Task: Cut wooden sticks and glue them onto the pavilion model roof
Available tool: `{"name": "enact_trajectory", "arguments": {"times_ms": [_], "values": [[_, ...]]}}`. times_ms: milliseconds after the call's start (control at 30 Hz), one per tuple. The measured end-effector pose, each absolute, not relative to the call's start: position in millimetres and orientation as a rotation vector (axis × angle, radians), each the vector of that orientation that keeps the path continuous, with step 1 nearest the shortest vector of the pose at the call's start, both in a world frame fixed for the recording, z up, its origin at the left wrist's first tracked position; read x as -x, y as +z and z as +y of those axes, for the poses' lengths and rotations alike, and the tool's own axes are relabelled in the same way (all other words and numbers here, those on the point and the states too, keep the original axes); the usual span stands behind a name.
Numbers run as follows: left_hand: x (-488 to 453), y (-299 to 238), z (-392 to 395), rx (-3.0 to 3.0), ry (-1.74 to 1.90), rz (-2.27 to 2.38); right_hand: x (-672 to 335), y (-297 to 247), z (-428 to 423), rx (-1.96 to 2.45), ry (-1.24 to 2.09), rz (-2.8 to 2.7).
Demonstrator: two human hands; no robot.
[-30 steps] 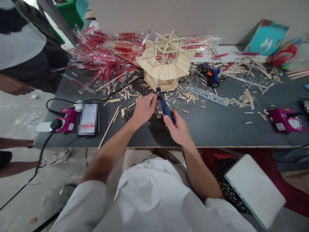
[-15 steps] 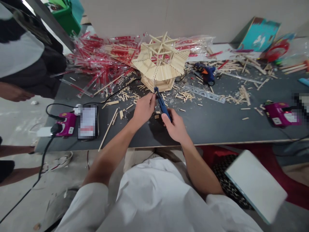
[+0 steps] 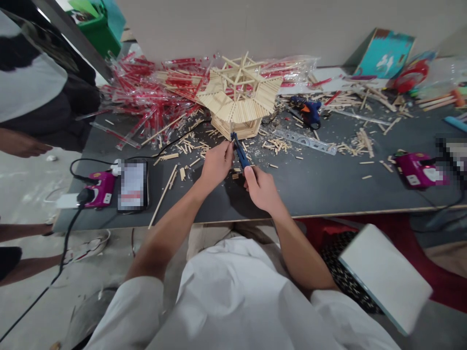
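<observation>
My right hand is closed around the handles of blue pliers, which point away from me. Their jaws meet a thin wooden stick, held upright in the pinched fingers of my left hand; its lower end is hidden by the fingers. Just beyond both hands stands a model pavilion of pale wooden sticks, with a slatted six-sided roof and an open stick frame on top. Short cut stick pieces lie about its base.
Red-printed plastic wrappers pile at the back left. A blue glue gun and a clear ruler lie right of the model. A phone and a purple power socket are left. Another person's hand hangs beside the table.
The pliers' handles look closer together, with my right thumb further up along them. My left hand keeps its pinch. The whole view has shifted slightly.
</observation>
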State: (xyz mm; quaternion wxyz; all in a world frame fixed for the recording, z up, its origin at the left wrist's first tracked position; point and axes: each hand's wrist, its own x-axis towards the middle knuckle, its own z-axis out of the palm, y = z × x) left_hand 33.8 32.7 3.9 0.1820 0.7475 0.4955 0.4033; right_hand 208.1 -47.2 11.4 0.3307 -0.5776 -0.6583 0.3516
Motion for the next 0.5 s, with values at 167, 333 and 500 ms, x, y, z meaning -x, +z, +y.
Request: {"name": "enact_trajectory", "arguments": {"times_ms": [167, 333, 500], "values": [[-33.6, 3.5, 36.2, -2.082, 1.133, 1.366, -207.4, 11.5, -46.7, 1.509, 0.9, -1.75], [-30.7, 2.5, 39.0, -2.184, 1.094, 1.403, -210.5, 9.7, -47.3, 1.47, 0.979, -1.716], [-27.7, 0.6, 41.0, -2.319, 1.04, 1.497, -214.7, 10.9, -43.7, 1.448, 1.182, -1.628]]}}
